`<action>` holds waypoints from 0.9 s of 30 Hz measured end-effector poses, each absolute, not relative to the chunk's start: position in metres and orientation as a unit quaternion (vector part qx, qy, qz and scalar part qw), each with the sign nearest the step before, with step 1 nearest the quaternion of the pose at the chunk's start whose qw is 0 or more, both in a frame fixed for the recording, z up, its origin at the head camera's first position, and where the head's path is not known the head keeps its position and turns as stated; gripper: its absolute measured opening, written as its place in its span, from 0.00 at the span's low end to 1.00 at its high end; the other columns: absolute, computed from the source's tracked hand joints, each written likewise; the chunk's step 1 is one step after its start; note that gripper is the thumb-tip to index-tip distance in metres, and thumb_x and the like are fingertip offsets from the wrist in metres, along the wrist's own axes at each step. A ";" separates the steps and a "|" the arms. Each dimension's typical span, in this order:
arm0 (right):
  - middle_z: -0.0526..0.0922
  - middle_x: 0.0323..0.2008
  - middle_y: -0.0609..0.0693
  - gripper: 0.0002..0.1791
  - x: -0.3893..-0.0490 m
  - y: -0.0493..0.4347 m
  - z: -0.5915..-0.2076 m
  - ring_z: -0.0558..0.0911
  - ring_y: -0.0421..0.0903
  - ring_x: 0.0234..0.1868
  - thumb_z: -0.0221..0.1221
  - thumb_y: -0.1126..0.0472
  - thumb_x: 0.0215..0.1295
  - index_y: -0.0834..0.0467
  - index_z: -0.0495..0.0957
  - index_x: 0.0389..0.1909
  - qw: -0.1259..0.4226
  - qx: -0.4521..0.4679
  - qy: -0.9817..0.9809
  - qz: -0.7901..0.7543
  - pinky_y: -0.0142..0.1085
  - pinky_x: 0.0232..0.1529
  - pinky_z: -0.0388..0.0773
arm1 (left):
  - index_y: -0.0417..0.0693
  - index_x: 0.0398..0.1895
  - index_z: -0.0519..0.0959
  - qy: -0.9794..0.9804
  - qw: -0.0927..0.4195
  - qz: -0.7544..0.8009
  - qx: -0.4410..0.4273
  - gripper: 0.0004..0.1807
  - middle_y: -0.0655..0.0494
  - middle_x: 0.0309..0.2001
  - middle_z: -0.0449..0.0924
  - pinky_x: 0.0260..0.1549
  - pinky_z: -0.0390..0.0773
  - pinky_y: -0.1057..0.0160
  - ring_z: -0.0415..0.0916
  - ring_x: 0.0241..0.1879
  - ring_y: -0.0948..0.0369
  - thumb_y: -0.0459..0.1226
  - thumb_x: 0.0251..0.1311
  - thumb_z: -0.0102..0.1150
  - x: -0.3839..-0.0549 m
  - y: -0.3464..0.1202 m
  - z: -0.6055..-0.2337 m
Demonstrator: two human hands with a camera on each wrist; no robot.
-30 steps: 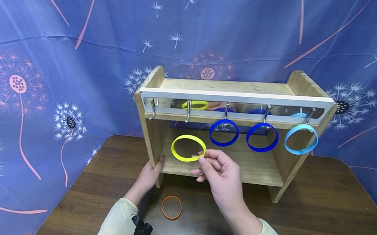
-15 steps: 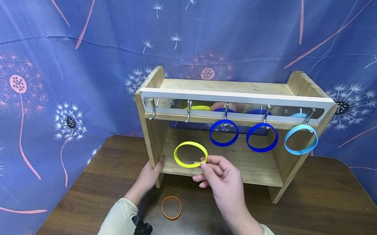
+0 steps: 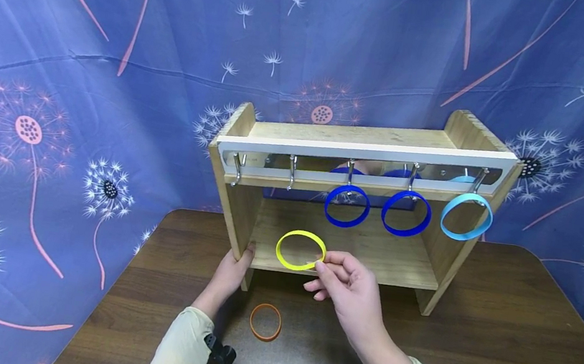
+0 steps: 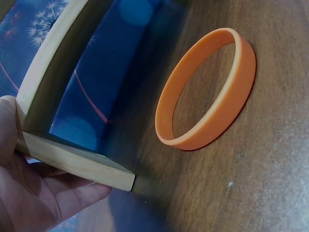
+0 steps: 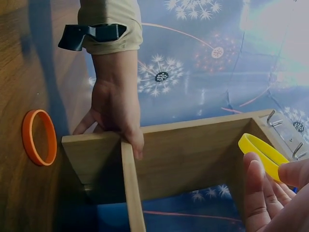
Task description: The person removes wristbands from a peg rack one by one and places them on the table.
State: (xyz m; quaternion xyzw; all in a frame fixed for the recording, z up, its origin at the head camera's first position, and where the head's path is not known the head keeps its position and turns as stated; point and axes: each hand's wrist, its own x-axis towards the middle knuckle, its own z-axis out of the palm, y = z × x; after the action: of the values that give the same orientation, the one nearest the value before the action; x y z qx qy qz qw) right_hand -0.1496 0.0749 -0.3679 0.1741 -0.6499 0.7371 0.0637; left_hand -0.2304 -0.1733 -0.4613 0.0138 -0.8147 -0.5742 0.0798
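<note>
Between thumb and fingertips, my right hand [image 3: 352,291] pinches the right edge of a yellow wristband [image 3: 283,258], held up before the lower shelf of a wooden rack [image 3: 357,236]. My left hand [image 3: 229,273] grips the rack's left side panel near its foot; the left wrist view shows the thumb and fingers around the wood [image 4: 72,162]. On the table in front lies an orange wristband [image 3: 264,337]. From hooks on the rack's front rail hang two dark blue wristbands, a left one [image 3: 345,223] and a right one [image 3: 403,231], plus a light blue wristband [image 3: 464,235] at the far right.
Two hooks at the rail's left end, the outer hook [image 3: 237,169] and the inner hook [image 3: 291,172], carry no band. A blue dandelion-print cloth [image 3: 113,86] hangs behind the brown wooden table [image 3: 517,341].
My right hand has drawn the yellow wristband down and slightly right, away from the hook rail. The left hand, rack and orange wristband stay where they were.
</note>
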 end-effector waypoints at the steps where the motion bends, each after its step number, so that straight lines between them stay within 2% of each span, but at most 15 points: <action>1: 0.87 0.33 0.48 0.09 -0.150 0.075 -0.369 0.86 0.47 0.28 0.58 0.67 0.68 0.70 0.75 0.45 0.064 0.174 -0.651 0.736 0.34 0.26 0.81 | 0.34 0.64 0.69 -0.815 0.080 -0.574 0.014 0.25 0.38 0.61 0.72 0.64 0.62 0.47 0.66 0.63 0.47 0.44 0.73 0.47 -0.230 -0.173 -0.462; 9: 0.87 0.32 0.48 0.10 -0.150 0.080 -0.378 0.86 0.47 0.27 0.59 0.67 0.68 0.70 0.75 0.44 0.060 0.163 -0.656 0.735 0.34 0.26 0.81 | 0.35 0.62 0.70 -0.815 0.082 -0.574 0.015 0.24 0.38 0.59 0.74 0.63 0.64 0.47 0.67 0.62 0.47 0.44 0.73 0.47 -0.231 -0.173 -0.462; 19: 0.87 0.32 0.50 0.10 -0.151 0.085 -0.388 0.86 0.47 0.27 0.60 0.67 0.67 0.70 0.76 0.44 0.050 0.141 -0.669 0.728 0.34 0.26 0.81 | 0.36 0.65 0.69 -0.813 0.077 -0.576 0.024 0.26 0.39 0.60 0.73 0.63 0.64 0.46 0.66 0.62 0.47 0.45 0.73 0.48 -0.231 -0.173 -0.461; 27: 0.87 0.31 0.50 0.13 -0.151 0.089 -0.396 0.86 0.47 0.26 0.60 0.67 0.67 0.74 0.74 0.45 0.044 0.120 -0.674 0.727 0.34 0.25 0.81 | 0.37 0.62 0.70 -0.818 0.077 -0.570 0.026 0.25 0.41 0.55 0.75 0.60 0.65 0.48 0.68 0.58 0.50 0.46 0.73 0.47 -0.231 -0.173 -0.462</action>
State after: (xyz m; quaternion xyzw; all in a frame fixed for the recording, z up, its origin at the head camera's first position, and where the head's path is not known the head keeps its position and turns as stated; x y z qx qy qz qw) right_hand -0.1514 0.0888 -0.3957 0.1204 -0.6740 0.7275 0.0443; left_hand -0.2309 -0.1735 -0.4616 0.0257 -0.8177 -0.5698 0.0774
